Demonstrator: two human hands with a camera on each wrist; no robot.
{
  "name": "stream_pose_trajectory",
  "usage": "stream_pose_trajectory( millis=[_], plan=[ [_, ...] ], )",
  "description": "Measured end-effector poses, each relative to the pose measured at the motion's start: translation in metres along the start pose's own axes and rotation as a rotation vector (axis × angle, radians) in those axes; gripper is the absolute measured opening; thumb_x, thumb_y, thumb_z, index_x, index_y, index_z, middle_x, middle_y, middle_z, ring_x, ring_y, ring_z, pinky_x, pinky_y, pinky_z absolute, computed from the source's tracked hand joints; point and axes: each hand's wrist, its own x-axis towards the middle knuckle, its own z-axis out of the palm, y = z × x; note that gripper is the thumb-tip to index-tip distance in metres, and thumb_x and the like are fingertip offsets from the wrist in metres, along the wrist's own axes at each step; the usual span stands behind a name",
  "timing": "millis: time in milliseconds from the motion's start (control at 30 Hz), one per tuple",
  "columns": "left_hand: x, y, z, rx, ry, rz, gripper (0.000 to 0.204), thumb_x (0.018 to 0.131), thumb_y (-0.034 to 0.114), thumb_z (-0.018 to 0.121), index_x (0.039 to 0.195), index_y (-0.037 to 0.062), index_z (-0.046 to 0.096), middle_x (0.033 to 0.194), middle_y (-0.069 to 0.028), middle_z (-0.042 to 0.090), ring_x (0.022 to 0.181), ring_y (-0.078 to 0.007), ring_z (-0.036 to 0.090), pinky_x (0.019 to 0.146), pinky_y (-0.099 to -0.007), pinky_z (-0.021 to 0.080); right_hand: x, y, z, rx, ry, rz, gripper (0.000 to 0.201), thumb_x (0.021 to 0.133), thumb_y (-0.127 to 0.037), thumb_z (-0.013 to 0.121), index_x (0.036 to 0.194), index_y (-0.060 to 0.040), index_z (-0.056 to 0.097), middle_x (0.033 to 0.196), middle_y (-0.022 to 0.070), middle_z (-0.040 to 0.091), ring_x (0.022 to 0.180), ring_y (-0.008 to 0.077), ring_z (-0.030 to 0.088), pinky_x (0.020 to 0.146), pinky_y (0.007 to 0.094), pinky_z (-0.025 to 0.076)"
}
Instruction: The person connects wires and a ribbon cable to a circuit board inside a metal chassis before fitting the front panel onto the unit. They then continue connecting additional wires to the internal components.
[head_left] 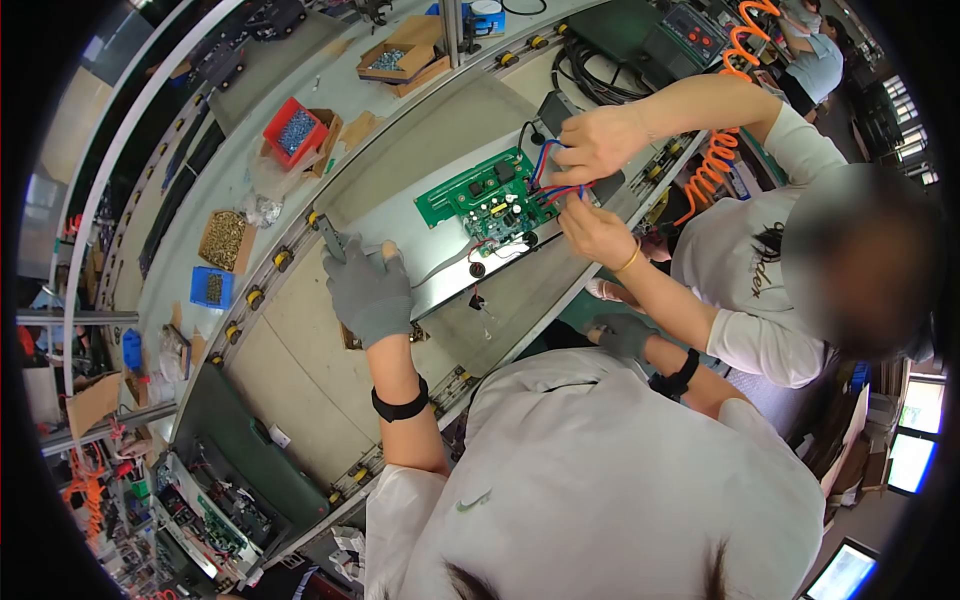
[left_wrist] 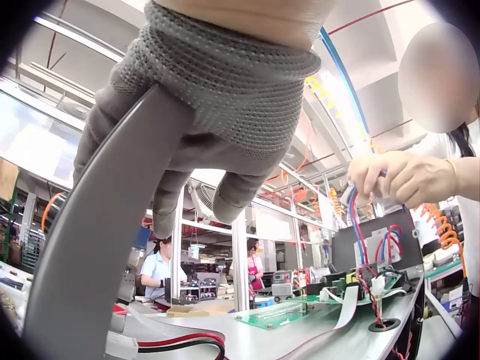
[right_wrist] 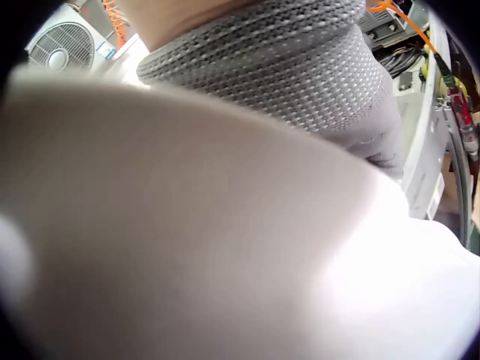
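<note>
In the head view my gloved left hand [head_left: 372, 292] is over the left end of a silver metal plate [head_left: 445, 285], its fingers beside an upright grey end piece [head_left: 331, 238]. The left wrist view shows this grey piece [left_wrist: 112, 225] large in front of the gloved hand [left_wrist: 217, 120], with relaxed fingers; exact contact is unclear. A green circuit board [head_left: 440, 200] lies on the plate. My gloved right hand [head_left: 625, 337] is low beside my shirt, loosely bent and apparently holding nothing. In the right wrist view pale blurred fabric [right_wrist: 187, 217] covers most of the glove [right_wrist: 322, 82].
Opposite, another person's bare hands [head_left: 600, 140] hold red and blue wires [head_left: 545, 160] above the board. Beyond the conveyor rail are a red bin [head_left: 296, 132], a blue bin [head_left: 212, 287] and cardboard boxes [head_left: 226, 240] of small parts. Orange coiled hose [head_left: 712, 170] hangs at right.
</note>
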Motion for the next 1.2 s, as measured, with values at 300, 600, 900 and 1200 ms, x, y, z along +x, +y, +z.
stream_pose_trajectory(
  millis=[300,600,900,1200],
  plan=[
    [0.0,0.002,-0.002,-0.031,-0.019,-0.02,0.049,0.081,0.038,0.059,0.12,0.0101,0.055,0.133,-0.0242,0.039,0.108,-0.0389,0.052,0.086,-0.0449,0.046,-0.106,-0.121,-0.102,-0.239,0.296,-0.583,0.023,0.078,-0.024,0.064,0.097,-0.0106,0.064,0.088,0.009,0.062,0.08,0.026,0.059,0.072,0.0365,0.045],
    [0.001,-0.005,0.007,-0.022,0.068,0.025,0.047,0.081,0.04,0.058,0.119,0.0121,0.054,0.122,-0.0203,0.046,0.1,-0.0371,0.055,0.08,-0.0445,0.049,-0.077,-0.174,-0.155,-0.584,0.557,-0.588,0.018,0.077,-0.019,0.059,0.09,-0.0074,0.063,0.086,0.0116,0.061,0.076,0.032,0.06,0.067,0.0407,0.047],
    [0.0,-0.004,0.005,-0.058,0.075,0.039,0.046,0.081,0.036,0.059,0.116,0.0067,0.056,0.129,-0.0258,0.041,0.101,-0.039,0.054,0.081,-0.0434,0.048,-0.04,-0.182,-0.132,-0.979,-0.115,-0.019,0.043,0.085,-0.033,0.044,0.124,-0.0138,0.048,0.123,0.013,0.053,0.087,0.031,0.063,0.074,0.041,0.049],
    [0.001,-0.002,-0.003,-0.022,0.057,0.015,0.046,0.081,0.037,0.06,0.115,0.007,0.057,0.128,-0.0249,0.042,0.1,-0.0385,0.055,0.08,-0.0427,0.049,-0.012,-0.131,-0.097,-0.623,0.093,-0.241,0.063,0.08,-0.031,0.052,0.136,-0.0101,0.034,0.139,0.0128,0.036,0.122,0.0313,0.042,0.095,0.0364,0.042]
  ],
)
